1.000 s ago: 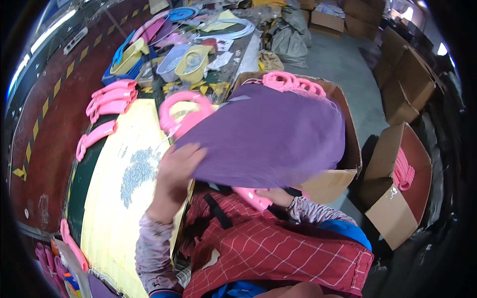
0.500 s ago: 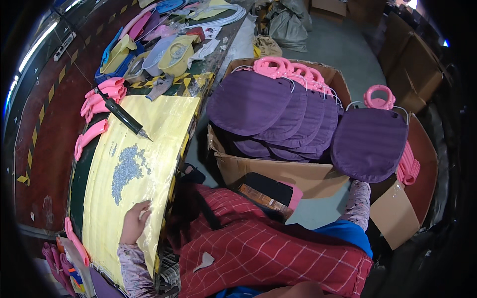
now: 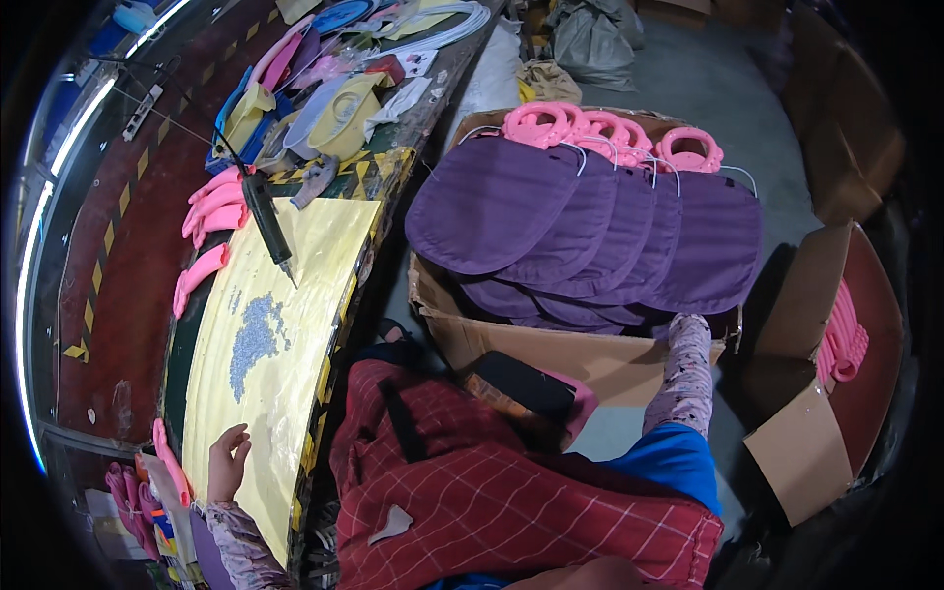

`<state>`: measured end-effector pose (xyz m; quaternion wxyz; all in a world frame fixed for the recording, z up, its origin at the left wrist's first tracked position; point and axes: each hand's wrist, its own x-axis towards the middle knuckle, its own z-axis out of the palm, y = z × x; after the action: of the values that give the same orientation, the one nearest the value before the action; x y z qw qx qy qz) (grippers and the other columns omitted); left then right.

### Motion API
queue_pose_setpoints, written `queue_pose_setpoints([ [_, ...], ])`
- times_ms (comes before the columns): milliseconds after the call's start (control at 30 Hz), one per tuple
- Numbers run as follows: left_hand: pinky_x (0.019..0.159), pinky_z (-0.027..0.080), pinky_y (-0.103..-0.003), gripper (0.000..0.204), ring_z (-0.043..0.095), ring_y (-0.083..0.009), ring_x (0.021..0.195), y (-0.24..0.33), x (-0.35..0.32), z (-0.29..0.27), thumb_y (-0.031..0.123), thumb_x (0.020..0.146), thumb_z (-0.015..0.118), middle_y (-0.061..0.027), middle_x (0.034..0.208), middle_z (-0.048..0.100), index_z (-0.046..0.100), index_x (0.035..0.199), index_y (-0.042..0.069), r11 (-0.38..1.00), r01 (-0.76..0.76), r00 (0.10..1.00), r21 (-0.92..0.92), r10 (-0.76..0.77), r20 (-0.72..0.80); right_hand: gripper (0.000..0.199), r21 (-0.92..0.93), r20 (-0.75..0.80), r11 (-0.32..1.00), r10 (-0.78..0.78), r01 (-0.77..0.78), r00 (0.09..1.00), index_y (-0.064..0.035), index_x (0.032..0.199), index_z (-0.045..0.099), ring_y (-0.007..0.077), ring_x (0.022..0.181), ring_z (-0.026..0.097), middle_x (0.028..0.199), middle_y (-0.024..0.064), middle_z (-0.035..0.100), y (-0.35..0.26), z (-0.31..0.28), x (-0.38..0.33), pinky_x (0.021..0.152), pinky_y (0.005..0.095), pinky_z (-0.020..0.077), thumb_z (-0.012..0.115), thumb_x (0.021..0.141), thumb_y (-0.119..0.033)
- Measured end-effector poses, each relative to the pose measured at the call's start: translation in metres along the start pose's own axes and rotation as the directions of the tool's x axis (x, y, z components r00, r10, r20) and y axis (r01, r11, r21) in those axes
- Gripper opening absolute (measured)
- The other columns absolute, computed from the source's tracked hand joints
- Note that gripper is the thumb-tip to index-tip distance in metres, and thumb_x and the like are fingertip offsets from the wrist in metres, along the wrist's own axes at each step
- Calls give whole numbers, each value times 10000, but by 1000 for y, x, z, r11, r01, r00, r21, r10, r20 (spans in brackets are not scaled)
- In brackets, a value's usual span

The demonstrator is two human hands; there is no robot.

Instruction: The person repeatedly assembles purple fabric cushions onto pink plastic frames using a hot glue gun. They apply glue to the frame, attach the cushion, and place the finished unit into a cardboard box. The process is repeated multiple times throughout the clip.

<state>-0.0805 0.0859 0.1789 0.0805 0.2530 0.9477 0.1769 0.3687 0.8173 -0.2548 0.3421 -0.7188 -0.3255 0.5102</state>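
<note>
My left hand is open over the near part of the yellow-covered bench top, thumb apart from the loosely bent fingers, with nothing in it. My right sleeve reaches to the lower edge of a purple fabric panel with a pink ring handle. That hand is hidden behind the panel, so its grip does not show. The panel is last in an overlapping row of similar purple panels on an open cardboard box. An electric screwdriver hangs over the bench beside small grey screws.
Pink curved plastic parts line the bench's left edge. Yellow tubs and a blue basket stand at its far end. Another carton with pink parts is on the right. A red checked cloth covers my lap.
The right purple panel has moved left and up, from beside the box into line with the row. My left hand has shifted slightly left and nearer me. The view has turned a little.
</note>
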Motion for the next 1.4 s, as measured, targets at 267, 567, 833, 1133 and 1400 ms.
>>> queue_pose_setpoints([
  [267, 853, 554, -345, 340, 713, -235, 951, 18, 22, 12, 42, 895, 690, -158, 1006, 726, 646, 1230, 3, 999, 27, 997, -26, -25, 76, 387, -164, 4, 971, -173, 171, 985, 45, 1306, 571, 256, 1130, 597, 1260, 179, 611, -58, 63, -4, 997, 373, 466, 615, 976, -153],
  [567, 860, 533, -363, 346, 691, -285, 946, -38, -21, 15, 83, 910, 684, -155, 1041, 712, 646, 1250, 28, 999, 41, 997, 11, -40, -72, 372, -368, -158, 787, -577, 495, 801, 48, 1318, 556, 281, 1160, 587, 1291, 195, 592, -88, 59, -33, 1027, 387, 455, 596, 983, -109],
  [833, 909, 531, -402, 490, 641, -350, 1069, -81, -59, 42, 36, 848, 736, -165, 1193, 650, 599, 1316, 89, 993, -24, 888, -113, -31, -460, 364, 351, 183, 326, -943, 878, 277, 44, 1353, 524, 271, 1235, 548, 1338, 186, 564, -146, 233, -336, 1088, 377, 409, 550, 1000, -40],
  [1133, 787, 567, -411, 389, 665, -313, 915, -108, -63, 65, 17, 802, 717, -140, 1020, 660, 653, 1184, 44, 990, -42, 767, -136, -55, -639, 402, 859, 324, -241, -428, 452, -844, -17, 1286, 567, 356, 1259, 504, 1306, 187, 563, -159, 545, -820, 1092, 429, 374, 649, 894, -58],
  [1400, 774, 573, -334, 379, 682, -221, 899, -137, -58, 76, 64, 756, 686, -69, 942, 669, 701, 1135, 54, 989, -39, 829, -141, -47, -558, 910, 567, 639, -184, -515, 803, -570, 79, 1455, 400, 430, 1323, 488, 1408, 308, 507, -77, 868, -866, 1125, 464, 369, 682, 866, -554],
])
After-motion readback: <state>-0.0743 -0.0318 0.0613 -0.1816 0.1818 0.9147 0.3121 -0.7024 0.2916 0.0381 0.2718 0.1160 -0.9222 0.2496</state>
